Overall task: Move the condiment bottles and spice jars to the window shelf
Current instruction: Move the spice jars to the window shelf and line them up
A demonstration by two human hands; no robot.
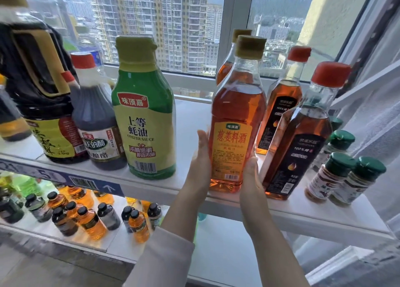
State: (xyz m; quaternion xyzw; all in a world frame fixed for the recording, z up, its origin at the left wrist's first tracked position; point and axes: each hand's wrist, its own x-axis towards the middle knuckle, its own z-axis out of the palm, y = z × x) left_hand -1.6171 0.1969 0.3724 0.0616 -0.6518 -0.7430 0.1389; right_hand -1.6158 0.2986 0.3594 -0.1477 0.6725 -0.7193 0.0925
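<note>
The wine bottle stands at the near edge of the window shelf. The left hand lies flat against its side, the right hand is opposite (fingers hidden). It is probably heavy and slippery, so the lower body is best to hold.

Bright daylight pours through the large glass window at twelve o'clock, backlighting the clear yellow-capped bottle of amber liquid so it glows. The big dark plastic jug at ten o'clock is blurred; wide-angle distortion leans the edges.
</note>
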